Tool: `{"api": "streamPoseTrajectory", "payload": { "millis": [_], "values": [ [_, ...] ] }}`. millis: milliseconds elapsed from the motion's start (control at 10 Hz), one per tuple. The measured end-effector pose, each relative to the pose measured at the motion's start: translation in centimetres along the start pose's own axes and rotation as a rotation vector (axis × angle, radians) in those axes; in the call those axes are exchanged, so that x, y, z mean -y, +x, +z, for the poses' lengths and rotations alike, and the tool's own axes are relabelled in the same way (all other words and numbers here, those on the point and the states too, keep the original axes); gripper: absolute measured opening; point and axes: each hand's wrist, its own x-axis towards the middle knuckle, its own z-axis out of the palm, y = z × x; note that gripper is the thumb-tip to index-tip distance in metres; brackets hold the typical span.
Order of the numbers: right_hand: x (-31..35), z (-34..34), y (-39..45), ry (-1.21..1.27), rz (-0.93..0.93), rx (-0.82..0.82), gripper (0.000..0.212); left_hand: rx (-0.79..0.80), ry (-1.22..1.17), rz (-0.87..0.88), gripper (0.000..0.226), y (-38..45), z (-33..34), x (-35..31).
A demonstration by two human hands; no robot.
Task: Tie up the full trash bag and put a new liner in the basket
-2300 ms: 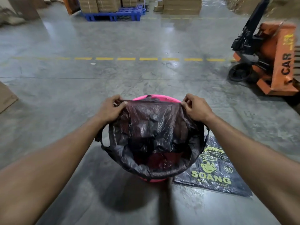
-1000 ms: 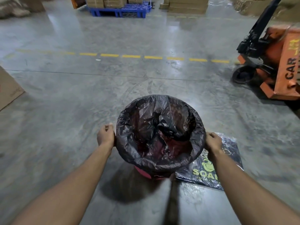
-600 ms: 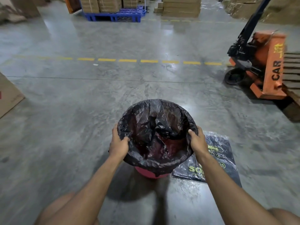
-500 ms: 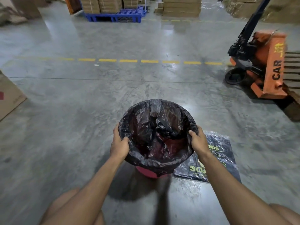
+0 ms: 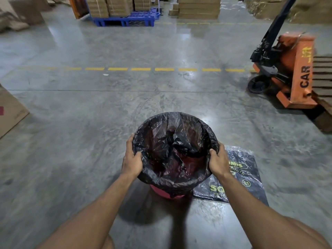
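Observation:
A pink basket (image 5: 166, 193) stands on the concrete floor in front of me. A black liner (image 5: 175, 153) lines it, its edge folded down over the whole rim, loose plastic bunched inside. My left hand (image 5: 132, 159) grips the covered rim on the left side, thumb inside. My right hand (image 5: 218, 161) grips the covered rim on the right side in the same way. No tied trash bag is in view.
A flat dark pack of bags (image 5: 239, 175) with yellow print lies on the floor right of the basket. An orange pallet jack (image 5: 294, 72) stands at the right. A cardboard box (image 5: 9, 112) sits at the left edge. A blue pallet (image 5: 125, 20) with cartons is far back.
The liner's edge, held stretched above the far rim earlier, now covers the whole rim. My hands moved from the outer sides onto the rim and have stayed there for the last half second.

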Motion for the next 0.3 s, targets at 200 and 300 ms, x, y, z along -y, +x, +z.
{"api": "streamPoseTrajectory", "payload": {
  "millis": [200,300],
  "values": [
    [-1.4,-0.6,2.5,-0.073,0.102,0.165,0.079,0.034,0.161,-0.039,0.073,-0.5,-0.6,-1.4],
    [-3.8,-1.0,6.7,-0.149,0.171,0.335,0.133,0.126,0.385,-0.063,0.116,0.4,-2.0,-2.6]
  ]
}}
